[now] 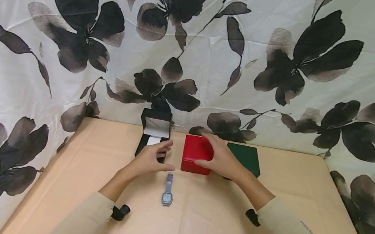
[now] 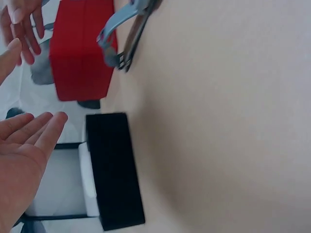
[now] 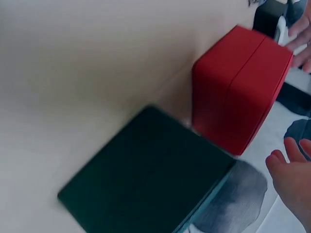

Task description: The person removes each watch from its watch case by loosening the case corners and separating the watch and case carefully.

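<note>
A small open black box point(image 1: 157, 114) with a pale lining stands at the back of the table. Over its front part hovers my left hand point(image 1: 147, 160), fingers extended, nothing held; the left wrist view shows its palm beside the black box point(image 2: 115, 170). My right hand point(image 1: 224, 160) is spread over the right side of a closed red box point(image 1: 191, 160). In the right wrist view a gap shows between the right hand point(image 3: 297, 182) and the red box point(image 3: 233, 82). A blue-grey wristwatch point(image 1: 167, 198) lies strap extended in front of both.
To the right of the red box sits a closed dark green box point(image 1: 246, 156), partly behind the right forearm. The table point(image 1: 205, 229) has a beige cover. Behind it hangs a white cloth point(image 1: 220, 102) with dark flowers.
</note>
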`<action>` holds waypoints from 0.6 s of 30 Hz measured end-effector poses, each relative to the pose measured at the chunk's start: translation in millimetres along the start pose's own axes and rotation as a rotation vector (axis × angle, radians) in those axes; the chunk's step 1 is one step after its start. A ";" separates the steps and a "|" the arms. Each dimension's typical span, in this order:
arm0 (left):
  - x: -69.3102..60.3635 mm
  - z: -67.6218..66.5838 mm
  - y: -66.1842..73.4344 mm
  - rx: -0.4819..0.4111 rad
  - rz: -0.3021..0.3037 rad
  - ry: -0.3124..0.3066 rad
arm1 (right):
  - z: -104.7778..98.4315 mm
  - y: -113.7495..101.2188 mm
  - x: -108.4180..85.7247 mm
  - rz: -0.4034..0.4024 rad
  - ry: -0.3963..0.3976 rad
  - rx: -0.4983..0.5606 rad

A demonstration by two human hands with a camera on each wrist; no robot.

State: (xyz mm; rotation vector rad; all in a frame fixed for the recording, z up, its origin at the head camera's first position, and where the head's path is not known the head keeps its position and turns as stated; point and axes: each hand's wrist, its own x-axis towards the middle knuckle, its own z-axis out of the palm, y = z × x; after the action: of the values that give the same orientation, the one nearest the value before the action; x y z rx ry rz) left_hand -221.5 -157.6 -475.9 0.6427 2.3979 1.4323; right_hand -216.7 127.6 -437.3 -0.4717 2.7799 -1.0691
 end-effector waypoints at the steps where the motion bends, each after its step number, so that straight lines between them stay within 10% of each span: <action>1: 0.5 2.7 -0.7 -0.005 -0.014 -0.010 | -2.7 2.9 1.8 -0.008 -0.015 -0.012; 18: 24.4 30.0 -4.7 -0.038 -0.087 -0.083 | -13.7 30.4 19.0 -0.007 -0.198 -0.101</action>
State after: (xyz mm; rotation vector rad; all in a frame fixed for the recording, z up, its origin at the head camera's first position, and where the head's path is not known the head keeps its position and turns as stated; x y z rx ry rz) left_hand -230.2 -124.5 -494.5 0.5696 2.3001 1.3844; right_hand -245.1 151.3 -447.6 -0.5669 2.6667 -0.8360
